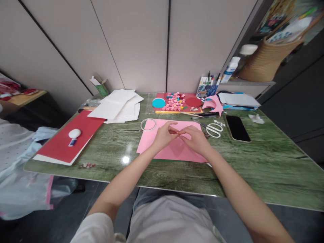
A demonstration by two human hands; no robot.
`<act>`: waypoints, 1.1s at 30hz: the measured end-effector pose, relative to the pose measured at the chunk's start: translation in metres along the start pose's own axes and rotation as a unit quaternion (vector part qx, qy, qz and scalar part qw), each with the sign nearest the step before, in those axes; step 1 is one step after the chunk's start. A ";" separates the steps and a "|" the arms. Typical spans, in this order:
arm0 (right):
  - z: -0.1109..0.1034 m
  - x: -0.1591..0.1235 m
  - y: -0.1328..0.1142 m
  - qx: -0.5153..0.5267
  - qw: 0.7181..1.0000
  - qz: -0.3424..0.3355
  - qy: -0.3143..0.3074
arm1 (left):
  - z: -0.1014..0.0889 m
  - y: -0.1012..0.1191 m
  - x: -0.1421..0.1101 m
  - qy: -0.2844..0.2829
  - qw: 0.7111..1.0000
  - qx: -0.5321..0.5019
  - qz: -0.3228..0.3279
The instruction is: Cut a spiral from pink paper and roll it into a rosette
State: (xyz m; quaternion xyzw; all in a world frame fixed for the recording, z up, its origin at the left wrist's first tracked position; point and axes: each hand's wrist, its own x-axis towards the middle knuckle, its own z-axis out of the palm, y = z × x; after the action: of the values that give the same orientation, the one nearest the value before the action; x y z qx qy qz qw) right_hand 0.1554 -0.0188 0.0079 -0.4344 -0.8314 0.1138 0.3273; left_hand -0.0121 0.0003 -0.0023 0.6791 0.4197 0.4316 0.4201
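Observation:
My left hand (pixel 164 135) and my right hand (pixel 194 139) meet fingertip to fingertip above a pink paper sheet (pixel 152 141) on the green table (pixel 265 162). Both hands are closed in a pinch on a small pink piece (pixel 176 132) between them; its shape is too small to make out. A roll of clear tape (pixel 148 124) lies just left of the hands. White scissors (pixel 214 129) lie to the right.
A black phone (pixel 237 128) lies right of the scissors. At the back sit a red board with small pink paper flowers (pixel 174 102), a blue disc (pixel 158 102), white sheets (pixel 118 106) and a pen holder (pixel 209 88). A red sheet (pixel 65 143) carrying a white object lies at left.

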 end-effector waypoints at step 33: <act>0.000 -0.003 -0.005 -0.041 0.992 -0.016 0.117 | 0.003 0.027 -0.012 0.031 0.998 -0.012 0.053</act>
State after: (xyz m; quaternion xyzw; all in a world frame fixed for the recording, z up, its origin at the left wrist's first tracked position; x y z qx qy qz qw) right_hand 0.1533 -0.0241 0.0095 -0.4441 -0.7984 0.0227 0.4059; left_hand -0.0067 -0.0197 0.0191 0.6815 0.3908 0.4793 0.3913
